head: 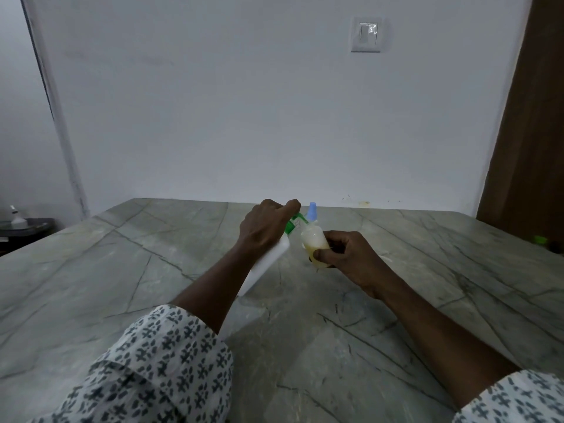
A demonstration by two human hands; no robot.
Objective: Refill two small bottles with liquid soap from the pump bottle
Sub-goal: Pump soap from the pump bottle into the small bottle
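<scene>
Where the grey-green stone table (396,300), crossed by dark veins, runs back to a plain white wall (213,102), a switch plate (366,34) sits high up and a brown wooden panel (534,117) closes the right side. Beyond the table's left edge a dark low surface carries a small white object (16,216). By the right edge lies a green thing (539,239) too small to name. Only the blue cap (312,210) of a further bottle shows behind the hands. Where the spout meets the small bottle's mouth is hard to make out, and whether the pump bottle's base touches the table cannot be told. Patterned sleeves (158,361) are cut off at the bottom. Near the table's middle, the left hand (265,227) wraps the neck of the white pump bottle (268,264), tilted rightward, forefinger over its green pump head (291,224). The right hand (345,257) pinches the small bottle (312,242) between thumb and curled fingers, with yellowish soap in its lower part.
</scene>
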